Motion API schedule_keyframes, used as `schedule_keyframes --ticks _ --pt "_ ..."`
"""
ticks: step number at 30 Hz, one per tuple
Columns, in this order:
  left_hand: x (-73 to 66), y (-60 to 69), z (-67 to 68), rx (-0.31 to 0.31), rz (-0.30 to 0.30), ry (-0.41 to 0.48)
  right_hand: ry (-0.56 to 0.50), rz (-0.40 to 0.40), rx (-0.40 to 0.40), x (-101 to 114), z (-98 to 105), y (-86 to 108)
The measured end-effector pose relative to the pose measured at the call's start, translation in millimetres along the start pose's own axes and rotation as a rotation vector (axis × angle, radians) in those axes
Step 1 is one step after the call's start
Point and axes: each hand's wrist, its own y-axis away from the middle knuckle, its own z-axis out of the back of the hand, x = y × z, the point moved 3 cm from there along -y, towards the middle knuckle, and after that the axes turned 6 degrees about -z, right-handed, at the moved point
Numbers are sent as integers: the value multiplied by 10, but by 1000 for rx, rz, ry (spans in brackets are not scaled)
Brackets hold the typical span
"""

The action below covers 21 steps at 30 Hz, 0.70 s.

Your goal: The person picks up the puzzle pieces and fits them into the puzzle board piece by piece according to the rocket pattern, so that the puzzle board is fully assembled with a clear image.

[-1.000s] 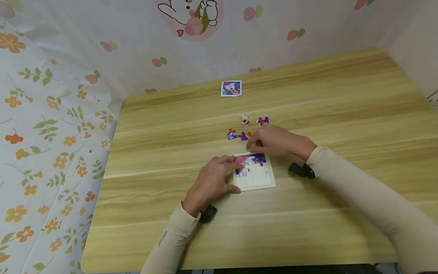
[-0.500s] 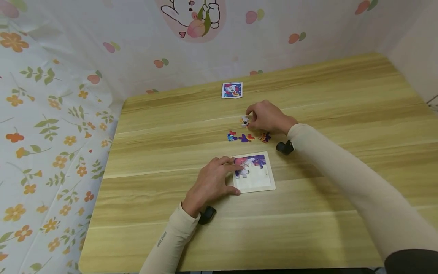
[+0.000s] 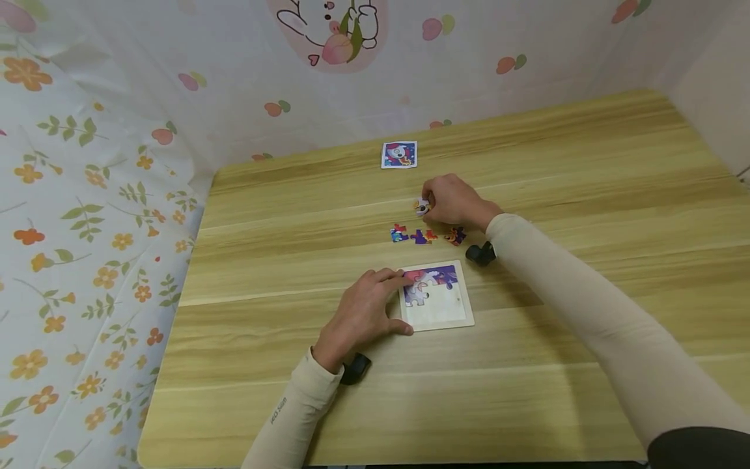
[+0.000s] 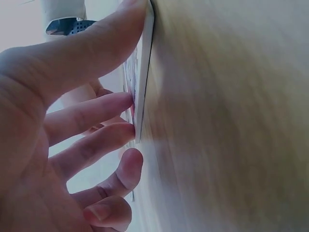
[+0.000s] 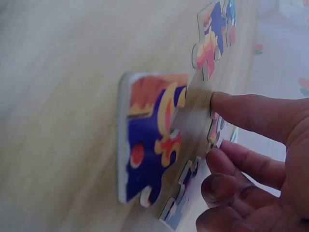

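A square puzzle tray (image 3: 436, 316) with a pale border lies on the table, its top row and left part filled with joined pieces. My left hand (image 3: 363, 312) rests at its left side, thumb on the lower left corner and fairly straight fingers (image 4: 91, 113) on the upper left. Farther back, my right hand (image 3: 457, 200) pinches a white puzzle piece (image 3: 421, 207) with a dark spot, low at the tabletop. Nearer lie a red and blue piece (image 3: 399, 233), a purple and orange piece (image 3: 424, 236) and another orange and purple piece (image 5: 154, 135).
A small picture card (image 3: 400, 155) of a cartoon character lies near the back edge. Another puzzle piece (image 5: 181, 193) lies beside my right hand, hidden behind it in the head view. A patterned curtain (image 3: 234, 78) hangs behind the wooden table (image 3: 263, 260).
My right hand has moved from the tray's upper edge back to the white piece, and its fingers have come together on it. An orange and purple piece is uncovered. The left hand stays put.
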Motion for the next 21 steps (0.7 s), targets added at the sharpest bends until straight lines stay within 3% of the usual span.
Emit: schedule_keyframes --ticks 15,21 --pt "18 3 -5 -13 9 40 19 88 -13 -18 52 149" --pt "17 13 -15 -12 19 68 -43 136 -45 7 73 292"
